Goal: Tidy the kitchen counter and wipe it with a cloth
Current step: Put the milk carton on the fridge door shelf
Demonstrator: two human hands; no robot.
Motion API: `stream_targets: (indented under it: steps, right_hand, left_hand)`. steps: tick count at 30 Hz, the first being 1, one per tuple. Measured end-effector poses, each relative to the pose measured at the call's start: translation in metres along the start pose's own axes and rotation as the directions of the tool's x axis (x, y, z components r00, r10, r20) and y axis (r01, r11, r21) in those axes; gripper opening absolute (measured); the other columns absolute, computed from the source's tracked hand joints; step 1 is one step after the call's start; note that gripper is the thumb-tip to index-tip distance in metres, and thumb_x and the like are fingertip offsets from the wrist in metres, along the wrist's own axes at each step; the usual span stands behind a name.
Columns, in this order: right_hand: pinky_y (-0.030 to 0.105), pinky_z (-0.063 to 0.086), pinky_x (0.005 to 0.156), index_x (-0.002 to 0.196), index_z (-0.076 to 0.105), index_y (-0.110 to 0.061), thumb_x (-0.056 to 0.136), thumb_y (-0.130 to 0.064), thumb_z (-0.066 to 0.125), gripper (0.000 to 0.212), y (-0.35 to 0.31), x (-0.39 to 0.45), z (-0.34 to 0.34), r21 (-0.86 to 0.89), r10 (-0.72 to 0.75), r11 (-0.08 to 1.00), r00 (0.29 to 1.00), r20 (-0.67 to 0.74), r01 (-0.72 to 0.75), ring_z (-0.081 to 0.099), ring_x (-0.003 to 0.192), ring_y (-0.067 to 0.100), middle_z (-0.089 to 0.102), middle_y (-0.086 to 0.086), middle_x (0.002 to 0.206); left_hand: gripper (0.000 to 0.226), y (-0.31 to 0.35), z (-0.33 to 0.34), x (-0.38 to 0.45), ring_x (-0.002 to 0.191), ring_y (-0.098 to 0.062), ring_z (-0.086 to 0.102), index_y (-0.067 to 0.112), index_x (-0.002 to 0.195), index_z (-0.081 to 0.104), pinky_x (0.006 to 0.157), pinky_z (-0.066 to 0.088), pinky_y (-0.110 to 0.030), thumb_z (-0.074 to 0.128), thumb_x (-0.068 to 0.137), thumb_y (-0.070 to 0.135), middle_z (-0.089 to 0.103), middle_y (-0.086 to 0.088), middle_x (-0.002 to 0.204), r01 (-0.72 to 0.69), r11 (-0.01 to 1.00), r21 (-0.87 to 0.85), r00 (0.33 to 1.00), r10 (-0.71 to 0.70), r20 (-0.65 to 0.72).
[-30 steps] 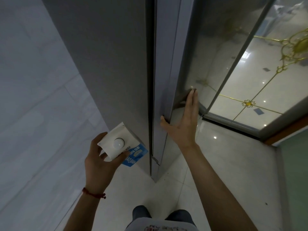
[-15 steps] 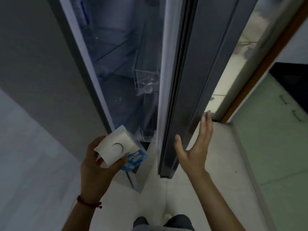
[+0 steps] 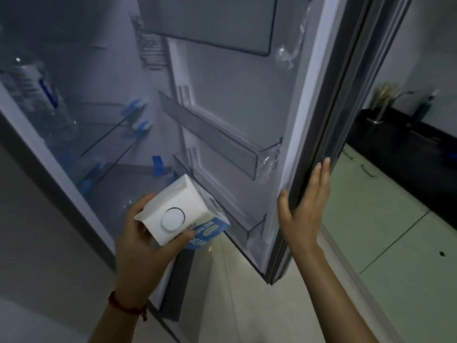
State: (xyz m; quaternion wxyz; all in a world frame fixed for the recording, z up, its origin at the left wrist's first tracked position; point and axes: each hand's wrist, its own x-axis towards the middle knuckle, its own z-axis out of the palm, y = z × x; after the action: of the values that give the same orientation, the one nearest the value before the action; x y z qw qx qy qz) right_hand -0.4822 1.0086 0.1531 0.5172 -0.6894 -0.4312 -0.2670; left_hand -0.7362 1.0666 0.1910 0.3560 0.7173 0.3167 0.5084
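My left hand [image 3: 141, 246] grips a white and blue milk carton [image 3: 181, 214] with a round white cap, held tilted in front of the open fridge. My right hand [image 3: 306, 206] lies with straight fingers on the outer edge of the fridge door [image 3: 331, 115], thumb on the inner side. The door stands wide open. Its inner side carries clear door shelves [image 3: 222, 142], and the lowest one [image 3: 244, 224] is just right of the carton.
Glass shelves [image 3: 99, 142] with blue tape strips fill the fridge interior, and a clear bottle [image 3: 32, 87] stands at the left. A dark counter [image 3: 405, 144] with utensils runs at the right above pale green cabinets [image 3: 385, 219]. Light floor tiles lie below.
The fridge door has swung from shut to wide open under my right hand. The view has turned into the fridge, and the carton has moved up toward the door shelves.
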Motion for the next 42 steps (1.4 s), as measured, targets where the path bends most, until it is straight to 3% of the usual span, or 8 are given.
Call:
stream_targets:
  steps: [3, 5, 7, 10, 21, 26, 35, 42]
  right_hand:
    - [0.032, 0.012, 0.119, 0.138, 0.025, 0.007, 0.087, -0.013, 0.049, 0.06, 0.03, 0.021, 0.004, -0.005, -0.021, 1.0, 0.999, -0.049, 0.021, 0.01, 0.144, 0.018, 0.012, 0.007, 0.152]
    - [0.032, 0.012, 0.119, 0.137, 0.027, 0.007, 0.087, -0.013, 0.048, 0.058, 0.049, 0.034, 0.007, 0.004, -0.028, 1.0, 0.996, -0.09, 0.029, 0.01, 0.144, 0.015, 0.011, -0.004, 0.152]
    - [0.031, 0.013, 0.118, 0.136, 0.028, 0.007, 0.087, -0.014, 0.046, 0.057, 0.065, 0.046, 0.011, 0.023, -0.001, 1.0, 0.993, -0.118, 0.004, 0.012, 0.143, 0.013, 0.017, 0.005, 0.15]
    - [0.03, 0.015, 0.118, 0.137, 0.029, 0.006, 0.085, -0.018, 0.045, 0.058, 0.09, 0.065, 0.018, 0.051, 0.041, 0.998, 0.989, -0.142, -0.034, 0.012, 0.143, 0.007, 0.022, 0.015, 0.149]
    - [0.011, 0.014, 0.114, 0.136, 0.033, 0.005, 0.081, -0.029, 0.042, 0.066, 0.167, 0.123, 0.042, 0.099, 0.102, 0.991, 0.989, -0.111, -0.091, 0.011, 0.139, -0.009, 0.005, -0.035, 0.149]
    - [0.01, 0.014, 0.114, 0.136, 0.032, 0.005, 0.081, -0.03, 0.042, 0.066, 0.182, 0.136, 0.05, 0.121, 0.108, 0.988, 0.989, -0.1, -0.096, 0.012, 0.139, -0.009, 0.006, -0.035, 0.149]
    - [0.016, 0.018, 0.115, 0.134, 0.033, 0.008, 0.08, -0.023, 0.045, 0.063, 0.19, 0.143, 0.06, 0.174, 0.108, 0.981, 0.985, -0.131, -0.084, 0.018, 0.14, -0.003, 0.011, -0.03, 0.151]
    - [0.018, 0.018, 0.115, 0.134, 0.032, 0.008, 0.08, -0.023, 0.045, 0.064, 0.184, 0.137, 0.06, 0.198, 0.13, 0.975, 0.981, -0.142, -0.1, 0.018, 0.14, -0.002, 0.012, -0.029, 0.151]
  left_hand:
    - [0.067, 0.001, 0.021, 0.03, 0.095, 0.025, 0.053, 0.035, 0.102, 0.046, 0.068, 0.043, 0.006, 0.08, 0.057, -0.003, 0.055, 0.049, 0.096, -0.061, 0.998, -0.031, 0.998, 0.06, -0.014]
    - [0.062, 0.005, 0.035, 0.052, 0.097, 0.02, 0.056, 0.037, 0.104, 0.048, 0.071, 0.046, 0.002, 0.082, 0.058, 0.013, 0.059, 0.043, 0.101, -0.11, 0.989, -0.097, 0.994, 0.107, -0.035]
    - [0.065, 0.012, 0.05, 0.074, 0.101, 0.015, 0.057, 0.04, 0.106, 0.05, 0.075, 0.047, -0.001, 0.083, 0.051, 0.038, 0.061, 0.037, 0.106, -0.141, 0.977, -0.163, 0.99, 0.133, -0.054]
    - [0.064, 0.023, 0.074, 0.109, 0.101, 0.016, 0.056, 0.04, 0.107, 0.048, 0.077, 0.046, -0.001, 0.076, 0.049, 0.034, 0.06, 0.039, 0.105, -0.211, 0.955, -0.208, 0.976, 0.195, -0.096]
    - [0.066, 0.042, 0.176, 0.23, 0.11, 0.013, 0.049, 0.033, 0.116, 0.045, 0.089, 0.042, -0.005, 0.073, 0.06, 0.054, 0.049, 0.04, 0.114, -0.45, 0.871, -0.198, 0.883, 0.467, 0.047]
    - [0.07, 0.027, 0.213, 0.265, 0.108, 0.012, 0.049, 0.035, 0.118, 0.044, 0.089, 0.044, -0.007, 0.078, 0.056, 0.04, 0.05, 0.019, 0.117, -0.432, 0.891, -0.139, 0.854, 0.454, 0.253]
    - [0.069, 0.009, 0.243, 0.305, 0.1, 0.004, 0.058, 0.046, 0.11, 0.043, 0.088, 0.052, -0.019, 0.083, 0.061, 0.02, 0.058, 0.022, 0.109, -0.252, 0.959, -0.125, 0.79, 0.279, 0.545]
    - [0.099, 0.001, 0.234, 0.295, 0.116, -0.004, 0.053, 0.029, 0.141, 0.026, 0.099, 0.044, -0.019, 0.071, 0.056, 0.055, 0.052, 0.011, 0.127, -0.236, 0.97, 0.055, 0.838, 0.175, 0.517]
